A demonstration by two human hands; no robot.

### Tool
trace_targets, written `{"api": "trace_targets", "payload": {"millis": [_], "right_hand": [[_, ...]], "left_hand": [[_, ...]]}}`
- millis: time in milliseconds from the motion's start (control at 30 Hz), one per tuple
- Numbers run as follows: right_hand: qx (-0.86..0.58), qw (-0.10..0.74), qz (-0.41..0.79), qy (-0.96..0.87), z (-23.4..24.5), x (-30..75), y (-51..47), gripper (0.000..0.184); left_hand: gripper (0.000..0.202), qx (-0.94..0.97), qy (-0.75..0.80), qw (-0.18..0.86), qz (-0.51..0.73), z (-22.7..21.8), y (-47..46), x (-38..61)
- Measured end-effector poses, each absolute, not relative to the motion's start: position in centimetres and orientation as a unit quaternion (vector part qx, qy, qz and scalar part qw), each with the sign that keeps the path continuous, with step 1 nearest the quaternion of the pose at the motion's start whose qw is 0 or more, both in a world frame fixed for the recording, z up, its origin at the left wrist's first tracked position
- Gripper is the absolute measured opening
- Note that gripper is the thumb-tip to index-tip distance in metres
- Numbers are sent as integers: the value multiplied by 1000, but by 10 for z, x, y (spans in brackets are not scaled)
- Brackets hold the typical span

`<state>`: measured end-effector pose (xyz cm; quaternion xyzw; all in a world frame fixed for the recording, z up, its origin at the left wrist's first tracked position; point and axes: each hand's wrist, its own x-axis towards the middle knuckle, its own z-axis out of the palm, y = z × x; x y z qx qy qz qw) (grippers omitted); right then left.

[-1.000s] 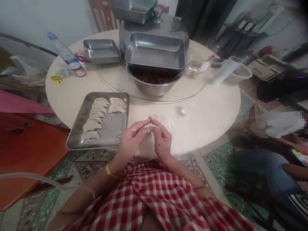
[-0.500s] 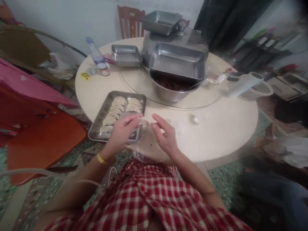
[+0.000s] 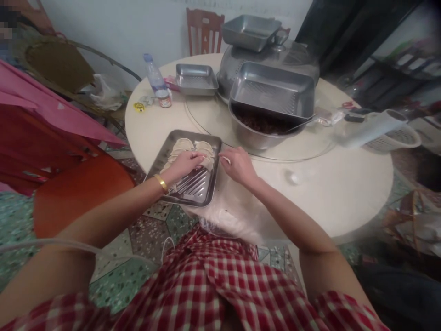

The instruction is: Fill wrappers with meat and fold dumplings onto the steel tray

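Observation:
My left hand reaches over a metal tray, its fingers closed on a dumpling low in the right-hand row. Pale folded dumplings lie in two rows in the tray; my hand and wrist hide part of the left row. Just past the tray's right rim is my right hand, fingers curled, thumb a little apart from them, with nothing visible between. A steel bowl of dark filling stands beyond it, a metal handle leaning on its rim.
An empty deep pan rests tilted over the bowl. Behind are a large domed metal lid, another pan and a small tray. A bottle and jar stand left. A white basket sits right; a small white lump lies nearer.
My left hand has carried the dumpling from above the tray's right edge into the right-hand row. My right hand has parted from it, its fingers more curled. The view has shifted left.

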<state>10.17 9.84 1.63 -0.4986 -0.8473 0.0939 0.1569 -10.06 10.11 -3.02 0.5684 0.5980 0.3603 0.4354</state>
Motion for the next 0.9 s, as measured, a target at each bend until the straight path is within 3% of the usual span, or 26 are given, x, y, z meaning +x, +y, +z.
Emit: {"api": "trace_targets", "payload": {"millis": [333,633,900], "right_hand": [[-495,46,62,-866,13,78,116,34],[-469,5,36,-883,10,56,122,30],[-475,-15,18,-880,3,52,121,28]], "left_hand": [[32,719,592,267,246,-22,101,-111],[39,784,589,144,130,-12,99,-121],[29,784,611,92,56,-10,102,-121]]}}
